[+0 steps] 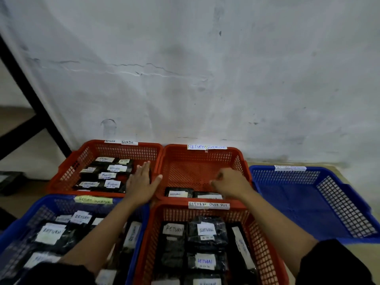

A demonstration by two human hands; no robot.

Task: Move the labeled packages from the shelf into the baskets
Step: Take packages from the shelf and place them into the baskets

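- Behind everything stands a stained, cracked white wall, filling the upper half of the view, with a black shelf frame slanting down at 9 o'clock.
- Five mesh baskets sit on the floor below the wall, packed side by side.
- At 11 o'clock, a red basket holds several dark packages with white paper labels, some reading "RETURN".
- At 12 o'clock of the group, a second red basket is mostly bare, with two labeled packages lying along its near wall.
- At 3 o'clock, a blue basket shows only its own mesh floor.
- At 7 o'clock, a blue basket is full of dark wrapped packages with white "RETURN" labels.
- At 6 o'clock, a red basket is also full of labeled packages.
- Paper strips on the basket rims read "RETURN OVERDUE"; the strip on the 3 o'clock basket is too blurred to read.
- Left hand lies flat with fingers straight, over the right edge of the 11 o'clock basket, thumb spread toward the neighbouring rim; it grips nothing.
- Right hand hovers over the 12 o'clock basket with fingers curled downward; whether it pinches anything I cannot tell.
- Both forearms are bare, with dark sleeves at the bottom corners.
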